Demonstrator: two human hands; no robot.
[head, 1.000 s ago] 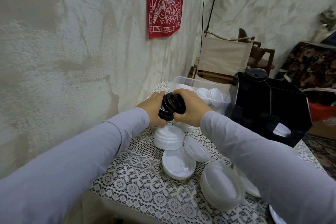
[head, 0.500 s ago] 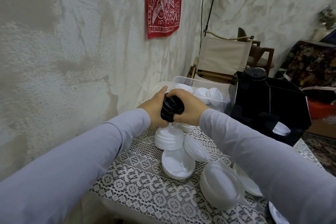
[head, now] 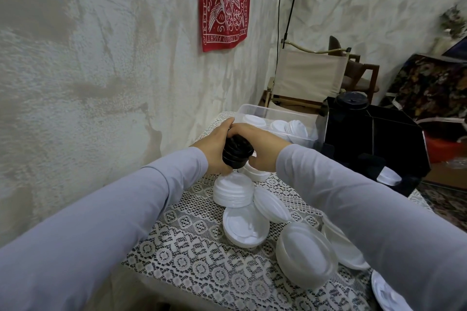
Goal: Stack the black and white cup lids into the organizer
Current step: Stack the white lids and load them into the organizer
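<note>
Blk lids (head: 237,154): L grip (head: 214,152), R grip (head: 263,144)

The left hand (head: 214,151) and the right hand (head: 260,149) cover most of the stack of black lids (head: 237,153), so the lids cannot be counted. The right sleeve (head: 366,209) hides part of a white lid (head: 348,255) on the surface (head: 192,255). Another white lid in the corner (head: 386,293) is cut off by the edge. The red cloth (head: 225,2) is cut off at the top. Inside the black organizer (head: 379,139) it is too dark to see.
</note>
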